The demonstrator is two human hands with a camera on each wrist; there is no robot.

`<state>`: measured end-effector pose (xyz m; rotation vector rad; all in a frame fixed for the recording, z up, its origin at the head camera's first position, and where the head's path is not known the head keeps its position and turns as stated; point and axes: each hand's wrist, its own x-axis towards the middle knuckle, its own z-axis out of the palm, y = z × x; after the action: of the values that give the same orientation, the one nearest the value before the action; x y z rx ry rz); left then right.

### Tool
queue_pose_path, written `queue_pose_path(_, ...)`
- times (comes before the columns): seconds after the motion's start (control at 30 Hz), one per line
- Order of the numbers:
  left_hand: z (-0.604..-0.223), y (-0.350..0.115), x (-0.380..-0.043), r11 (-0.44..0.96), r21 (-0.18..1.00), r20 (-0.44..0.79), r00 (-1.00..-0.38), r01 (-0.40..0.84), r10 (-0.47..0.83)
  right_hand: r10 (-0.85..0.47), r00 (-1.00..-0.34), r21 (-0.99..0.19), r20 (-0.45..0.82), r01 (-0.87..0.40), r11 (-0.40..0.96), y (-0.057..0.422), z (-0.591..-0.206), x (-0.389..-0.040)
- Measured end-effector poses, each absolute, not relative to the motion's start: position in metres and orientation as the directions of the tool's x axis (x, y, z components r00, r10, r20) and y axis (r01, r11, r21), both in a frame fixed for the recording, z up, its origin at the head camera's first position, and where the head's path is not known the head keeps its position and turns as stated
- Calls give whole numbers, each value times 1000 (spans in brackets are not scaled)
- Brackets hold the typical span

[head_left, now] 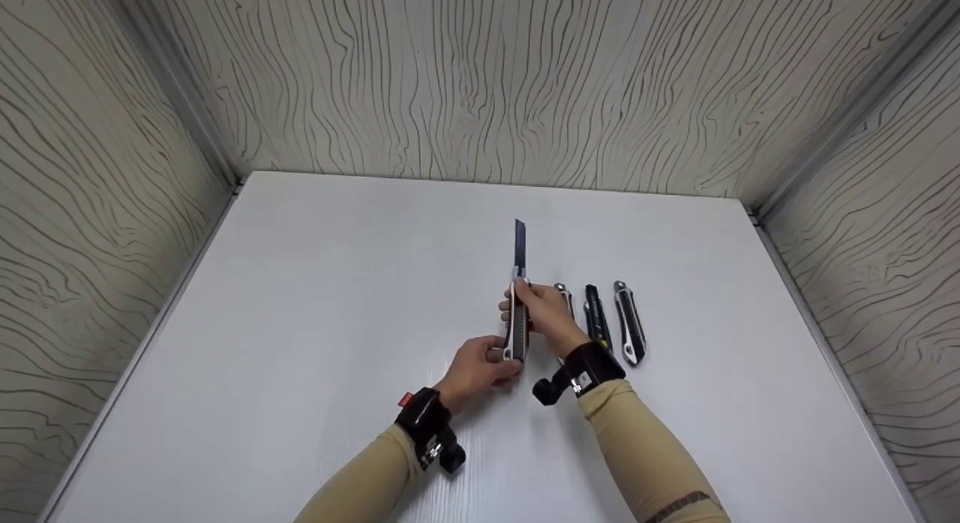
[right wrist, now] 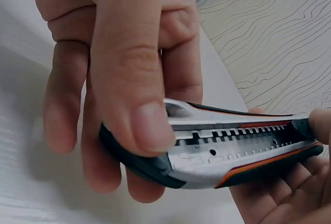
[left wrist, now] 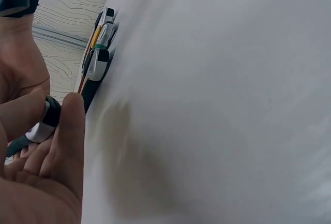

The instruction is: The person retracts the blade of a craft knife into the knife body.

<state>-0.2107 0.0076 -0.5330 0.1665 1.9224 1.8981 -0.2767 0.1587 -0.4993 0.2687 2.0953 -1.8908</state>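
Observation:
A utility knife point(head_left: 518, 332) with a silver and dark handle is held upright in the head view, its long dark blade point(head_left: 520, 245) pointing away from me. My right hand point(head_left: 553, 317) grips the upper handle, with the thumb lying along its top. At the butt end, my left hand point(head_left: 474, 369) pinches the handle between thumb and fingers. Orange trim and a toothed slot show on the knife point(right wrist: 248, 144) in the right wrist view, where the left thumb presses near its end. The blade is out of sight in both wrist views.
Right of the hands lie a black utility knife point(head_left: 595, 313) with a yellow detail and a silver and dark knife point(head_left: 630, 324). Another knife point(head_left: 562, 294) is partly hidden by the right hand. The white table point(head_left: 337, 283) meets wood-patterned walls point(head_left: 465, 80).

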Motion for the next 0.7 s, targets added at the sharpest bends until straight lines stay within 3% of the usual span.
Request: queue_pose_path(0.7,-533,5,-211,-1,972,-219,-900,-237,377,-69,-935,-937,-348,343,69,153,-500,-280)
